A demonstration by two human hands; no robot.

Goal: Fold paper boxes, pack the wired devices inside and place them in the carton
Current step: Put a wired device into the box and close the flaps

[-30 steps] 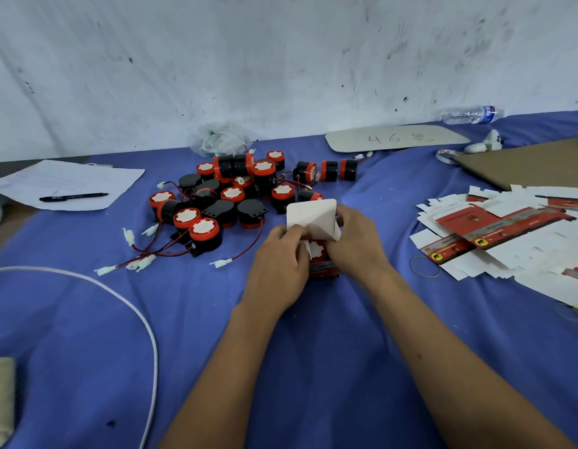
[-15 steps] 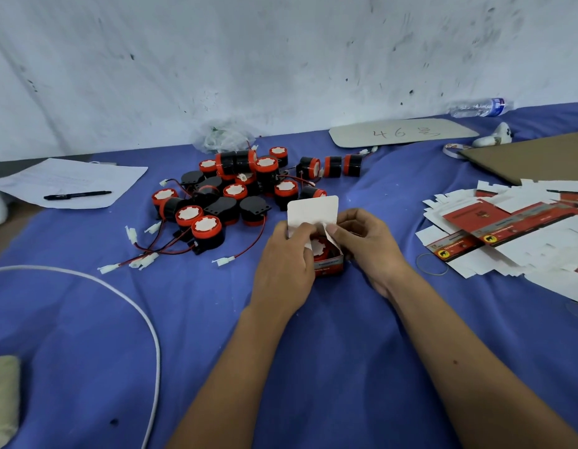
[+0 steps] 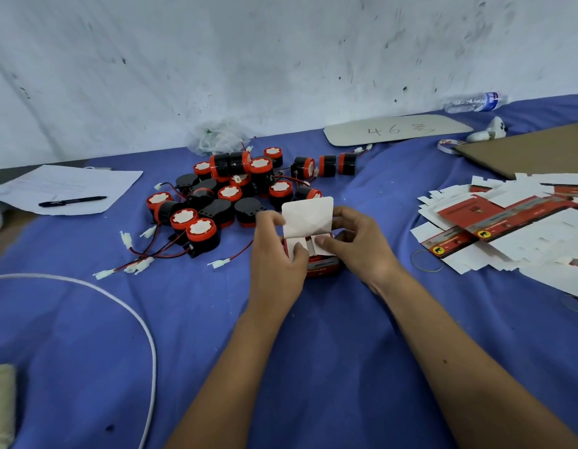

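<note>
A: Item one, far left: white paper sheet (image 3: 67, 189) with a black pen (image 3: 72, 201) lying on it; a white cable (image 3: 125, 306) curving across the blue cloth-covered table (image 3: 313, 367). Untouched.

B: Item two?

A: Heap of black-and-red round wired devices (image 3: 229, 192), loose, red leads and white plugs trailing toward the near side. Still to be packed.

B: Centre lot?

A: Small red-and-white paper box (image 3: 320, 262), standing on the cloth just beside the heap. Left hand (image 3: 276, 254) pinches its left side, thumb on a white side flap. Right hand (image 3: 355, 244) grips the right side, thumb pressing the other flap inward. Hands close together, both clamped on the box.

B: Change against half a second ago?

A: The device's red top then showed in the open mouth; now the two side flaps are folded over it and mostly cover it. The white lid flap (image 3: 308, 217) stands upright, not yet tucked.

B: Meaning?

A: Device judged to be inside; closure half done. Next likely: fold the lid down and tuck it.

B: Right side?

A: Pile of flat unfolded red-and-white box blanks (image 3: 508, 222); brown cardboard sheet (image 3: 534, 150) behind, possibly the carton, cannot tell.
</note>
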